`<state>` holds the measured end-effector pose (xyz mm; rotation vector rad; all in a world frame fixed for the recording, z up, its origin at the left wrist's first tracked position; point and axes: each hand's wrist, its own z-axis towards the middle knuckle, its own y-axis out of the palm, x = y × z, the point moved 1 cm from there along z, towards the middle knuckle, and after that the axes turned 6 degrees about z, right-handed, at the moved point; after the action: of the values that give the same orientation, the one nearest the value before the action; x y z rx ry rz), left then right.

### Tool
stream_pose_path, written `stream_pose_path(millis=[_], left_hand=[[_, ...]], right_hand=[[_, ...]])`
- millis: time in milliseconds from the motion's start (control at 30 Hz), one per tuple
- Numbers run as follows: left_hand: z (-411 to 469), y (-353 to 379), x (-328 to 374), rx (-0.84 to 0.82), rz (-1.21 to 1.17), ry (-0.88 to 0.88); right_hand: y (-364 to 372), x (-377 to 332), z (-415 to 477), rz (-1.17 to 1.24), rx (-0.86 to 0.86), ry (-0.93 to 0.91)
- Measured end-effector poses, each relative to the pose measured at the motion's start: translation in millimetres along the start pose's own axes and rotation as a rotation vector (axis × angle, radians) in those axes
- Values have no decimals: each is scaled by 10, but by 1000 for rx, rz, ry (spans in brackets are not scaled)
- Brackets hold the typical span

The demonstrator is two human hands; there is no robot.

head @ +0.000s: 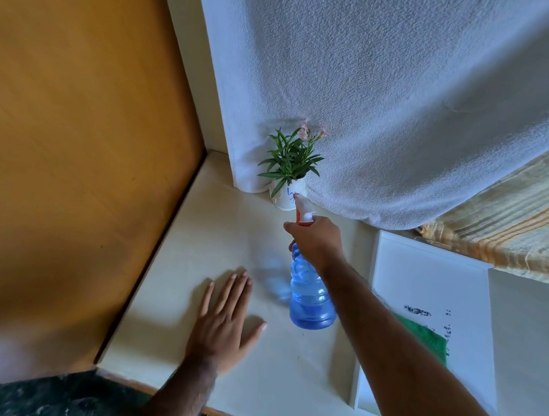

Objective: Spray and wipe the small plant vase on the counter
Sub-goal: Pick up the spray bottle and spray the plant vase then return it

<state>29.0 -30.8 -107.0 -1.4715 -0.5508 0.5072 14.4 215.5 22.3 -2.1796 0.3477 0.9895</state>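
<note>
A small white vase (284, 198) with blue writing stands at the back of the cream counter (195, 233), against a white curtain. Green leaves and pink flowers (291, 155) rise from it. My right hand (315, 240) grips the neck of a blue spray bottle (311, 294) with a white and red trigger head (303, 211). The nozzle points at the vase and almost touches it. The bottle hangs above the counter. My left hand (224, 322) lies flat on the counter, fingers spread, holding nothing.
A green cloth (429, 338) lies on a white tray (428, 283) to the right, partly hidden by my right forearm. A wooden panel (67, 150) closes the left side. A striped fabric (520, 229) hangs at the right. The counter's front edge is near me.
</note>
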Motion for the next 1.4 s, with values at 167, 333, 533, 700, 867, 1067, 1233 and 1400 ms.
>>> stream_pose_path(millis=[167,333,533,700,867,1067,1233,1400], left_hand=[[8,-11,-2,-6,0,-2],[1,-15,-17,-23,-1,-4],[-12,-9,-40,-12,-14,2],[-16,-16,-33,5,-29,10],[-20,-18,-43,-3,-19,21],[4,-18,-13,14,-25,28],[2,2,-17,21,-12,36],[-4,3,3,-10,-5,36]], right_hand=[[14,-22,26,-2,-14,39],[-9,49,1,51,-27,68],[-193,107,-214,149,85,5],[-603,66,-371,317,252,-163],[-1219,86,-399,369,504,-382],[-1762,433,-174,316,686,-426],[-1895,685,-81,269,746,-438],[-1883,931,-3,253,728,-524]])
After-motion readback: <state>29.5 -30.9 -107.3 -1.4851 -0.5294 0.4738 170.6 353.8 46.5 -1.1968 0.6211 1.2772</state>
